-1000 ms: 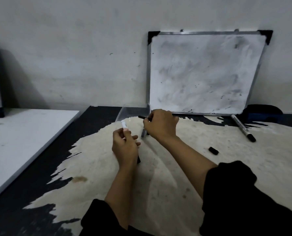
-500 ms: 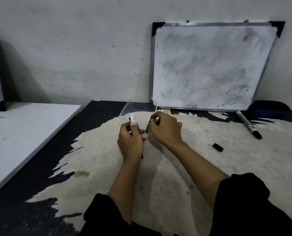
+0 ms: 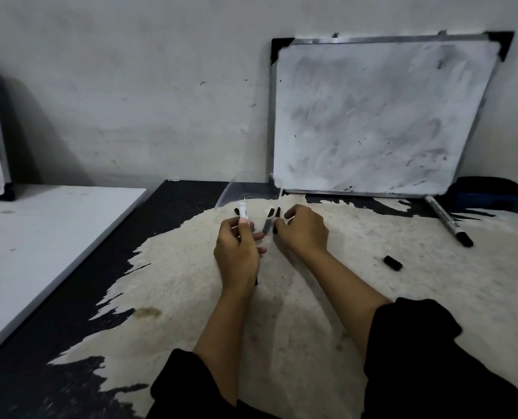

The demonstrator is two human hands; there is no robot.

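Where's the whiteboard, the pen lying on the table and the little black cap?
whiteboard (image 3: 372, 116), head view, middle of its smudged face
pen (image 3: 448, 220), head view, middle of its barrel
black cap (image 3: 393, 263), head view, its top side

Table (image 3: 282, 328) bears marker (image 3: 448, 220) and cap (image 3: 393, 263), right of the right grip (image 3: 303, 231).

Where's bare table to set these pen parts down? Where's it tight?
Free: worn tabletop left of the left hand, up to the white table; also the patch between the right hand and the loose cap. Crowded: behind the hands, by the clear tray and whiteboard; far right, marker and eraser.
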